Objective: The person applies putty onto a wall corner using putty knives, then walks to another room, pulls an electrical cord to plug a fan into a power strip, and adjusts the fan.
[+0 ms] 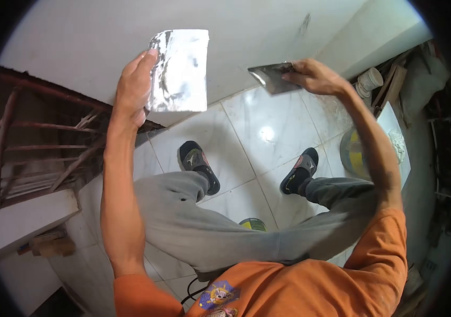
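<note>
My left hand (134, 84) grips the left edge of a shiny rectangular metal plate (183, 71), its thumb on the near face. Grey-and-white streaks or reflections run down the plate's left side. Off to the right, my right hand (318, 76) is closed on a smaller flat metal scraper blade (273, 78), darker and slightly blurred, tilted to the left. A gap separates the two metal pieces. Both are held up in front of a pale wall (231, 47); whether the blade touches it I cannot tell.
White tiles (246, 153) cover the floor under my slippered feet. A rusty metal grille (51, 142) is at left. By my right arm stand a yellow-grey bucket (353, 153) and a white board (402, 142) bearing a pale lump. Another bucket (253, 224) shows between my legs.
</note>
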The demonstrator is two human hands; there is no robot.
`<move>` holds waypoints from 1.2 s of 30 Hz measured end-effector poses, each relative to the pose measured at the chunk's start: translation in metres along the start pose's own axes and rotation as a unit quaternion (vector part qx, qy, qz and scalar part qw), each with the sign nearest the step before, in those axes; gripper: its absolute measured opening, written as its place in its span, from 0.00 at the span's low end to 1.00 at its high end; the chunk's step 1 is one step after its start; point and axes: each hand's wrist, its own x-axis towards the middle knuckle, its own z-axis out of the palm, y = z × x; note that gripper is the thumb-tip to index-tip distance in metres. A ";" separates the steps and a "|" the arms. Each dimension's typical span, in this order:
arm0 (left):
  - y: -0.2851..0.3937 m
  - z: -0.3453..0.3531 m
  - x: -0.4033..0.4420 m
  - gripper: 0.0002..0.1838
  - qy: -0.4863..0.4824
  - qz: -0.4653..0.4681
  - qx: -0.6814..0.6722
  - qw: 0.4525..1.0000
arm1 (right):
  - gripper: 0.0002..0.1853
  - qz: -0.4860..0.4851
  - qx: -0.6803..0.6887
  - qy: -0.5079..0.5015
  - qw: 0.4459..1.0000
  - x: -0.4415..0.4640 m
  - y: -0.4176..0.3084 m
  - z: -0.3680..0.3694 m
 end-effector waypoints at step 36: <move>0.010 0.010 -0.010 0.20 0.010 -0.032 0.120 0.992 | 0.20 0.243 0.756 0.324 0.515 0.218 0.211 0.228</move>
